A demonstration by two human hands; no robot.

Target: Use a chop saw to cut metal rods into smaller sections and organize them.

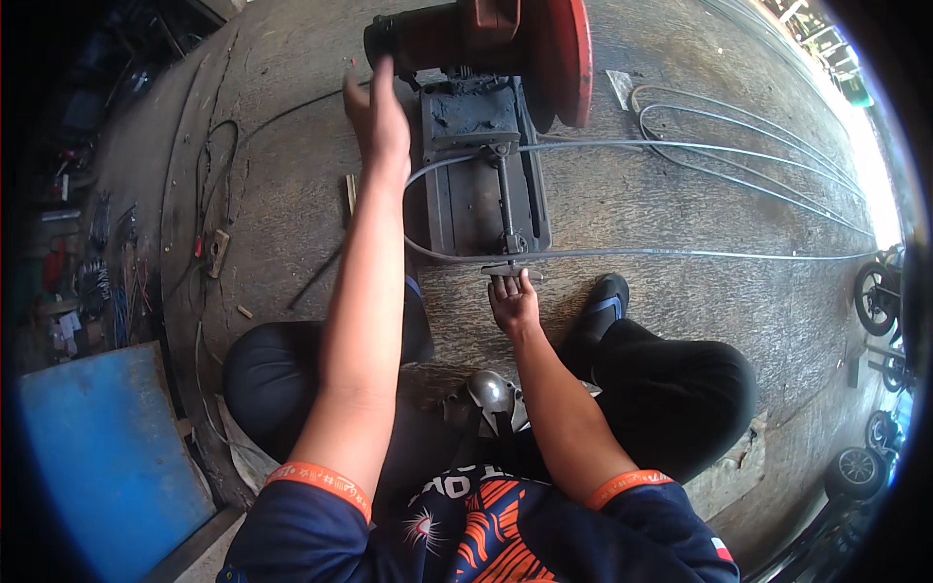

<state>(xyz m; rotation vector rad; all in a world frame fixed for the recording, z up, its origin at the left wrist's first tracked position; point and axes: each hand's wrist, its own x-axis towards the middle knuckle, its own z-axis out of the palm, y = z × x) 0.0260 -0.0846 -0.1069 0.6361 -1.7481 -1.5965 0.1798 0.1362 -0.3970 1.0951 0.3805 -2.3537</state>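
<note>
A red cut-off saw (437, 39) with a round red blade guard (573, 58) stands ahead of me. On its dark metal base (442, 209) is a vise with a long screw (505, 199). My right hand (515, 303), palm up, has its fingers curled at the vise handle (504, 270) on the near end of that screw. A thin metal rod (622, 254) crosses the base, bends in a U at its left side and runs off to the right. My left hand (382, 121) is raised beside the saw's motor end, slightly blurred, fingers apart and holding nothing I can see.
Coiled rod or cable (739, 117) lies at the far right. A black cable (282, 121) trails left of the saw, near a small wooden piece (220, 253). A blue panel (112, 437) stands at lower left. Wheels (855, 473) line the right edge.
</note>
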